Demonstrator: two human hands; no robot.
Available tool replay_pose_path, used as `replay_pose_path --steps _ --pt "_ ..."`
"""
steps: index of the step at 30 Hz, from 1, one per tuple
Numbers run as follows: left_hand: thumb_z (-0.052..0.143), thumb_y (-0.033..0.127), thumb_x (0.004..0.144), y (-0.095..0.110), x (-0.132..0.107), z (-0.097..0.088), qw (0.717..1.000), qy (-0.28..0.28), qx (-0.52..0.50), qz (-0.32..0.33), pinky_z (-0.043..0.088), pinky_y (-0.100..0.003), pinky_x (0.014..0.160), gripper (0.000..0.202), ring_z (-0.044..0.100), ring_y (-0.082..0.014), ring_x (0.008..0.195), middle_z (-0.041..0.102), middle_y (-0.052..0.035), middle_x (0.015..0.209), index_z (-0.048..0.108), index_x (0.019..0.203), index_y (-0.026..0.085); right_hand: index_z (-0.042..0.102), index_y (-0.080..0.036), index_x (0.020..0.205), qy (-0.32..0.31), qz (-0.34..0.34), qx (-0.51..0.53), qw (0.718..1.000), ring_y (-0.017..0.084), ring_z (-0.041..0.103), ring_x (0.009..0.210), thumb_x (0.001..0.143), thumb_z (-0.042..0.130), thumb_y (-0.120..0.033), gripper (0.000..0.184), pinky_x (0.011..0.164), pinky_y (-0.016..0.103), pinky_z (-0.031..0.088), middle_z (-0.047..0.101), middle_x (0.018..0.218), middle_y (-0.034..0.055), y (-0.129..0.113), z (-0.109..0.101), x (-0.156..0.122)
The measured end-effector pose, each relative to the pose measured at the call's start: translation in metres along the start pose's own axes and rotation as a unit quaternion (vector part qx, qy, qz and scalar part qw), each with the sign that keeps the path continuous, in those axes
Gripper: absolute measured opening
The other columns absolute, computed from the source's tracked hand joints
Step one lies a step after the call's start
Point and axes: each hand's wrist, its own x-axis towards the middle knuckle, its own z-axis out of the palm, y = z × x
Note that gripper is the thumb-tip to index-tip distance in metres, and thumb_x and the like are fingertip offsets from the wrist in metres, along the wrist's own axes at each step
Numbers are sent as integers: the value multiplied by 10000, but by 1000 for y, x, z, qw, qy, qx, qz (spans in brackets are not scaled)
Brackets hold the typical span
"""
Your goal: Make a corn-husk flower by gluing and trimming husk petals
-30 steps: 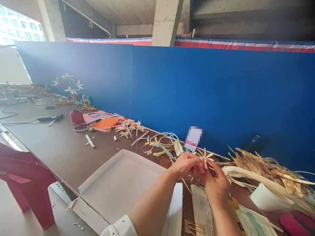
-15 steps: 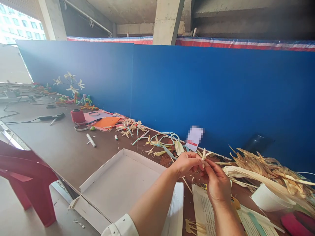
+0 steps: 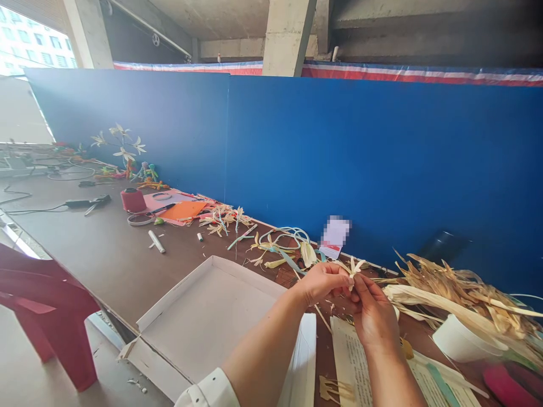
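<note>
Your left hand (image 3: 324, 282) and right hand (image 3: 375, 314) pinch a pale cream, star-shaped, husk-like flower (image 3: 355, 267) between fingertips, above the flat brown worktop (image 3: 114, 243). Probably featherlight, pliable, easily torn. Best hold: gathered base, sparing thin petals.

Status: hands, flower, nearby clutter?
Left hand, right hand: fingertip grip on pale flower. Petals spread, base hidden by fingers. Close by: open white box left, dried husks right.
</note>
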Motion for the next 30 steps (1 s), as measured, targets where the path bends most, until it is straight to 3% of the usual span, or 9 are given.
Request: replay_pose_path --steps 14,30 --pt "615 276 657 1 -1 1 1000 7 19 -12 247 -206 464 159 387 -54 462 534 28 549 516 633 154 643 -177 703 -41 41 66 996 45 344 453 598 832 -353 278 390 146 271 415 514 -70 1 1 -1" --pt "632 318 674 -3 1 -1 999 -5 39 -10 256 -207 484 203 379 -52 470 509 38 543 524 641 149 662 -178 741 -58 30 99 993 40 384 490 624 826 -304 238 389 117 314 481 584 -51 8 -3 5"
